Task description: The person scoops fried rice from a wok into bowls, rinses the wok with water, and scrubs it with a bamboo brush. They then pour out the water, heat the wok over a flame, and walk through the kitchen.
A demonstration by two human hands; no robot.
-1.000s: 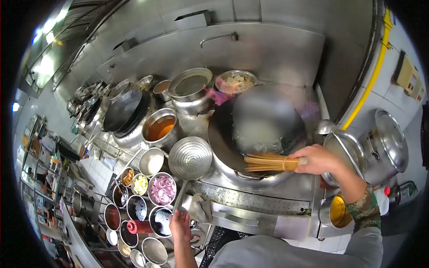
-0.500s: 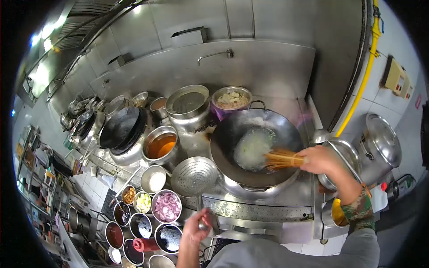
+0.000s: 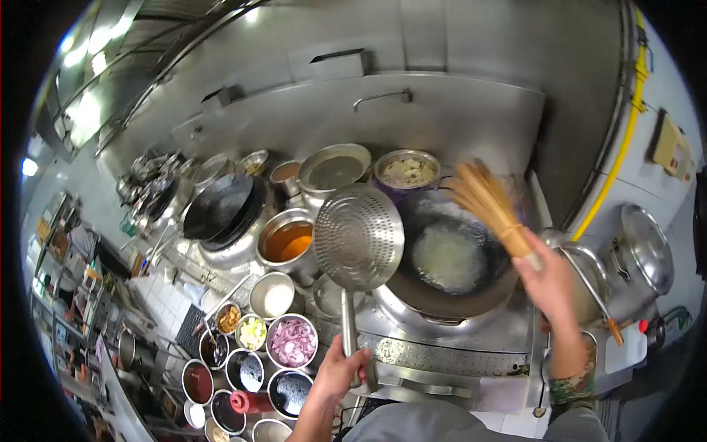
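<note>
Head view: my left hand [image 3: 340, 370] grips the strainer [image 3: 359, 237] over the wok [image 3: 449, 261]; my right hand [image 3: 549, 283] clutches the bamboo brush [image 3: 486, 200]. I judge the scrubbing done; next, lower the strainer steadily.

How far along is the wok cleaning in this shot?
Done: the wok holds foamy water, so it looks scrubbed. In hand: the right hand holds the bamboo brush tilted above the wok; the left hand holds the perforated strainer raised beside it. Left: foamy water is not yet emptied.
</note>
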